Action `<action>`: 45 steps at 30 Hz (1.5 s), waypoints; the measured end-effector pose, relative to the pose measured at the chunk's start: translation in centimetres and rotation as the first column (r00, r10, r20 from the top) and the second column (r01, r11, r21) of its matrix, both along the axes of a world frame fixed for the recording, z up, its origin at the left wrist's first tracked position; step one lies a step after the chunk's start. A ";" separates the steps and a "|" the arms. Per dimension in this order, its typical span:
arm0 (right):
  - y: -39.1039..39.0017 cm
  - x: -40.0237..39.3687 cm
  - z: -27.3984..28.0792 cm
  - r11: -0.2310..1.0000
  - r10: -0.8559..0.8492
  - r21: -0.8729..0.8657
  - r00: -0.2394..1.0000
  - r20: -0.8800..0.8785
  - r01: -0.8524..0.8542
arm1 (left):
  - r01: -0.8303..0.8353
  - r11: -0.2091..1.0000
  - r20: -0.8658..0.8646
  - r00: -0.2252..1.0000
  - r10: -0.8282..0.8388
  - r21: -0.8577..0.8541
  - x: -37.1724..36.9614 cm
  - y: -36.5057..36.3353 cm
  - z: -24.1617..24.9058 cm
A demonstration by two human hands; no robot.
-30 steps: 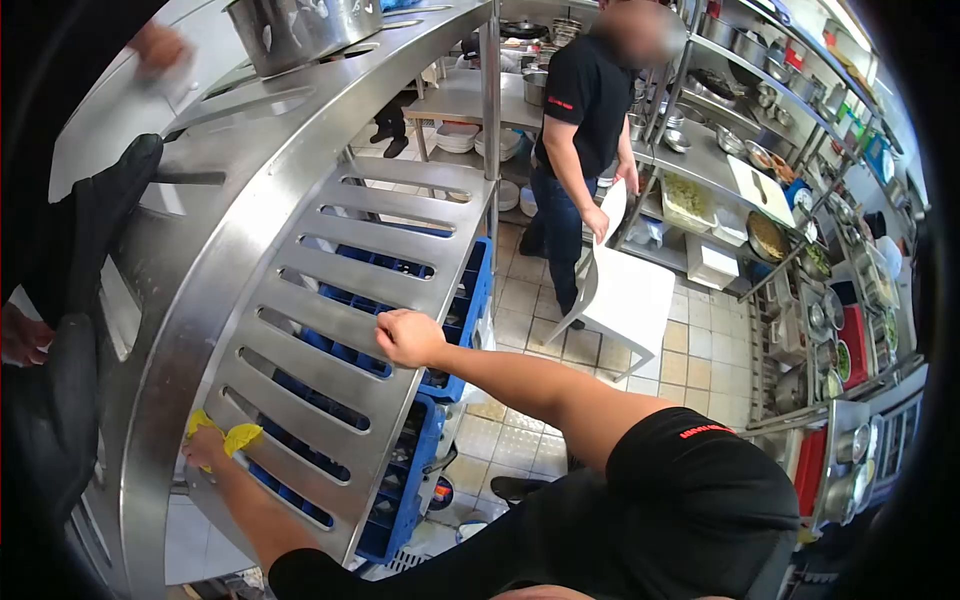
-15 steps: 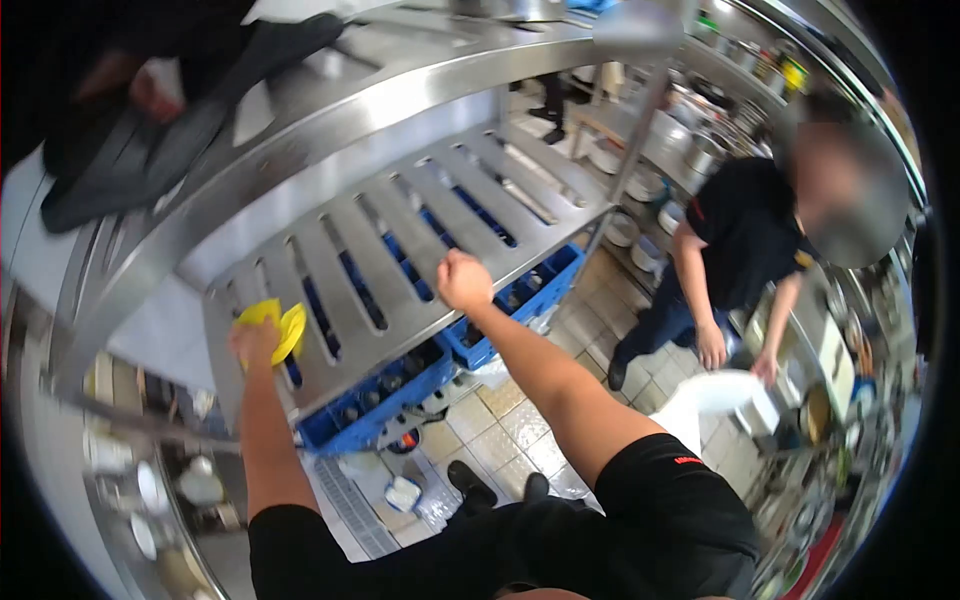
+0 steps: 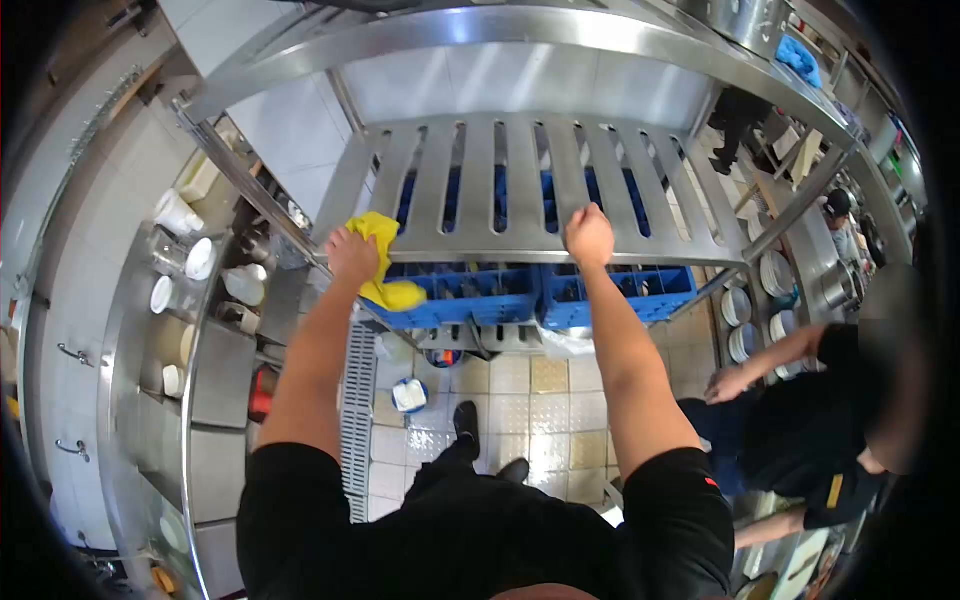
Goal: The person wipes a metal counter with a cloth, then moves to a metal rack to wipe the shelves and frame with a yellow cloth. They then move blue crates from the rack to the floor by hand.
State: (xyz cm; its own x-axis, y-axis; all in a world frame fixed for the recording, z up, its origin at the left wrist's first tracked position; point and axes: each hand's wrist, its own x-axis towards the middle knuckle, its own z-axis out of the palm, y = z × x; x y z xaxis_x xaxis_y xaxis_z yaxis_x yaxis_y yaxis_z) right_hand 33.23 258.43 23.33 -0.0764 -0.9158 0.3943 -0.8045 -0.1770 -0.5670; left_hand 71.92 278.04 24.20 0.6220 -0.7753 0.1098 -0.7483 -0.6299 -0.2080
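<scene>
My left hand (image 3: 352, 255) is closed on a yellow cloth (image 3: 377, 240) at the left front corner of a slatted steel shelf (image 3: 478, 243). Part of the cloth lies on the shelf and a loose end hangs below its front edge. Further right, my right hand (image 3: 589, 237) is curled over the same front edge, its fingers bent round the metal. Beneath the slats sit two blue compartment crates, a left crate (image 3: 460, 313) and a right crate (image 3: 622, 308), with what look like glasses inside.
A steel upper shelf (image 3: 480, 27) runs above, with a large pot (image 3: 745, 22) and a blue cloth (image 3: 798, 60) at its right. A co-worker (image 3: 800, 430) stands close on my right. Containers fill the counter (image 3: 150, 400) on the left. A small tub (image 3: 409, 395) stands on the floor.
My view has swung to face the shelf squarely. The yellow cloth in my left hand has moved to the front left corner, partly over the edge. The co-worker's white bin is out of sight.
</scene>
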 end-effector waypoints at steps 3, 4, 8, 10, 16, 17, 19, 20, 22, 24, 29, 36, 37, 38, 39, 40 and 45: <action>-0.6 0.1 -0.6 1.000 0.024 -0.009 1.000 -0.003 -0.024 | -0.133 0.986 0.023 0.991 0.136 -0.097 2.5 -1.5 -0.8; -0.2 0.3 -0.7 1.000 0.029 0.002 0.999 -0.018 -0.029 | -0.174 0.976 0.047 0.982 0.181 -0.128 3.2 -1.9 -1.3; -0.5 0.2 0.0 1.000 0.028 0.014 0.997 -0.071 -0.027 | -0.205 0.975 0.040 0.977 0.209 -0.082 6.2 -3.4 -0.4; -0.2 0.4 0.0 1.000 0.023 -0.002 0.997 -0.071 -0.024 | -0.197 0.980 0.004 0.980 0.197 -0.005 7.8 -4.9 0.7; -0.7 0.5 -0.4 1.000 -0.002 0.013 0.994 -0.106 0.003 | -0.263 0.965 -0.093 0.960 0.264 0.026 10.3 -11.9 3.4; -0.8 0.6 -0.5 1.000 -0.007 -0.002 0.994 -0.111 0.007 | -0.259 0.965 -0.110 0.959 0.261 0.033 11.6 -13.5 3.3; -1.4 0.5 0.5 1.000 0.000 -0.011 0.995 -0.099 -0.001 | -0.247 0.968 -0.128 0.960 0.250 0.041 13.2 -15.9 3.1; -0.5 0.6 0.0 1.000 0.005 0.007 0.996 -0.092 -0.005 | -0.221 0.974 -0.152 0.962 0.227 0.057 14.3 -16.8 2.8; -0.5 0.8 -0.2 1.000 0.023 0.021 0.997 -0.067 -0.022 | -0.171 0.985 -0.166 0.971 0.171 0.018 15.7 -20.1 3.4; -0.8 1.0 -0.2 0.999 -0.029 0.024 0.998 -0.063 0.031 | -0.172 0.985 -0.121 0.979 0.167 -0.028 18.4 -23.6 1.6; 0.0 0.9 0.8 0.996 -0.070 0.057 0.996 -0.048 0.072 | -0.292 0.943 -0.140 0.952 0.271 -0.162 21.7 -30.8 -0.6; 0.0 0.6 0.3 0.999 -0.015 -0.049 1.000 -0.020 0.014 | -0.144 0.974 0.004 0.989 0.147 -0.176 20.2 -34.0 -1.1; 0.1 0.7 0.5 0.999 -0.020 -0.037 1.000 -0.012 0.020 | -0.076 0.988 0.010 0.997 0.078 -0.138 20.0 -33.0 -0.4; 0.1 0.7 0.6 0.999 -0.017 -0.030 0.999 -0.030 0.016 | -0.004 0.987 0.013 1.000 0.007 -0.163 20.0 -32.8 -0.3; 0.2 0.7 0.6 1.000 -0.019 -0.025 0.999 -0.042 0.018 | 0.073 0.979 0.023 0.997 -0.070 -0.192 20.1 -32.9 -0.3; 0.3 0.6 0.8 1.000 -0.017 -0.012 0.999 -0.047 0.017 | 0.153 0.964 0.035 0.988 -0.149 -0.219 20.2 -33.2 -0.6; 0.3 0.5 0.9 0.999 -0.028 0.014 0.997 -0.065 0.029 | 0.346 0.938 0.120 0.932 -0.343 -0.010 24.2 -38.2 -2.6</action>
State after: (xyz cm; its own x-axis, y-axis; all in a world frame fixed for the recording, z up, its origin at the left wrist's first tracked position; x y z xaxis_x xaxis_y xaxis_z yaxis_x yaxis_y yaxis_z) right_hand 33.76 258.69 24.28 -0.0770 -0.9194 0.3857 -0.8443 -0.1456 -0.5157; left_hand 96.09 239.88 21.64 0.2992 -0.9348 0.1914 -0.8928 -0.3450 -0.2896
